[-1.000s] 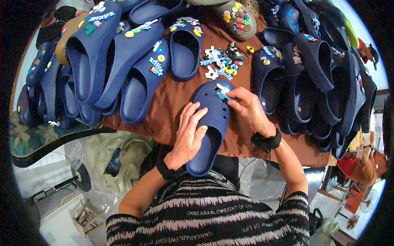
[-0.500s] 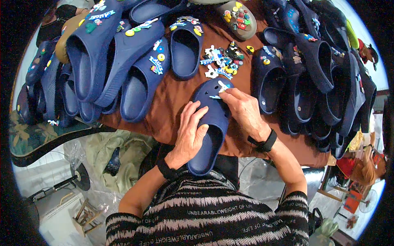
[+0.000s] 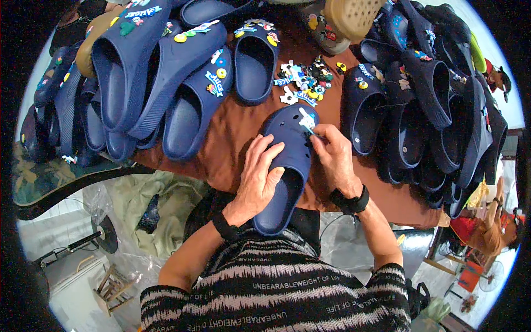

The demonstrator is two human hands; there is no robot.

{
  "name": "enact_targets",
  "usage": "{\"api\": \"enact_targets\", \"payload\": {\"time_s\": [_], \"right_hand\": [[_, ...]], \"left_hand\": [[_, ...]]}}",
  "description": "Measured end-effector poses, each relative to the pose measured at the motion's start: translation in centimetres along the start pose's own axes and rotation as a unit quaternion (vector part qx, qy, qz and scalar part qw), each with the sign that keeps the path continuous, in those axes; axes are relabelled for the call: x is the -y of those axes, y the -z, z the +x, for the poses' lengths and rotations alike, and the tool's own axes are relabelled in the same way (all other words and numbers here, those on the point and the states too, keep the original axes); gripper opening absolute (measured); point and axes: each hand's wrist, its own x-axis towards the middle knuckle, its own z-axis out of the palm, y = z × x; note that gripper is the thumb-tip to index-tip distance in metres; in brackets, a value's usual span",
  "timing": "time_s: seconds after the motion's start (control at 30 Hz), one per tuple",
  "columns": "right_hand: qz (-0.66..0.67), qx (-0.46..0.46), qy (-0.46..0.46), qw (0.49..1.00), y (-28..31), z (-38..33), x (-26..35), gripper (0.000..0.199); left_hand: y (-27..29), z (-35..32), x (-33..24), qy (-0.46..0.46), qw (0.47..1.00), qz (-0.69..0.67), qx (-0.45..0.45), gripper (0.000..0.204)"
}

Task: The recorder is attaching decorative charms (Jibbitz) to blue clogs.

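A navy blue clog (image 3: 287, 149) lies toe away from me at the front of the cloth, its heel near my shirt. My left hand (image 3: 257, 172) is closed on the clog's left side, with the thumb at the foot opening. A white charm (image 3: 307, 119) sits on the clog's upper, towards the right of the toe. Beside it my right hand (image 3: 333, 157) pinches a small bluish charm (image 3: 311, 133), seen nearly edge-on and partly hidden by the fingertips. Open holes show in the upper. Just beyond the toe lies a pile of loose colourful charms (image 3: 304, 83).
Brown cloth (image 3: 221, 157) covers the table. Navy clogs with charms (image 3: 185, 122) crowd the left, and more dark clogs (image 3: 368, 119) the right. A tan clog (image 3: 354, 16) is at the far edge, over a grey one. Another person (image 3: 487, 227) appears at the far right.
My right hand has drawn slightly right and down from the white charm, the small charm now between its fingertips. The tan clog has come into view at the far edge. My left hand stays put.
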Motion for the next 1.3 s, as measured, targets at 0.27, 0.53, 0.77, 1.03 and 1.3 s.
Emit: {"api": "enact_targets", "payload": {"time_s": [0.27, 0.53, 0.77, 1.03, 1.3], "right_hand": [[-0.249, 0.014, 0.237, 0.939, 0.5, 0.6, -1.0, 0.028], [-0.274, 0.086, 0.274, 0.918, 1.9, 0.9, -1.1, 0.031], [-0.311, 0.151, 0.276, 0.897, 1.8, 1.1, 0.1, 0.027], [-0.355, 0.111, 0.195, 0.907, 0.5, -0.5, 2.1, 0.031], [-0.149, 0.042, 0.102, 0.983, 1.0, -1.0, 1.5, 0.031]], "left_hand": [[0.0, 0.0, -0.1, 0.000, 1.000, 0.003, 0.001, 0.053], [0.0, 0.0, -0.2, 0.005, 1.000, 0.004, 0.002, 0.052], [-0.1, 0.0, 0.1, 0.007, 1.000, 0.009, 0.006, 0.050], [-0.1, 0.3, -0.1, 0.001, 1.000, -0.001, 0.007, 0.049], [0.3, 0.0, -0.1, 0.017, 1.000, -0.002, 0.022, 0.051]]}}
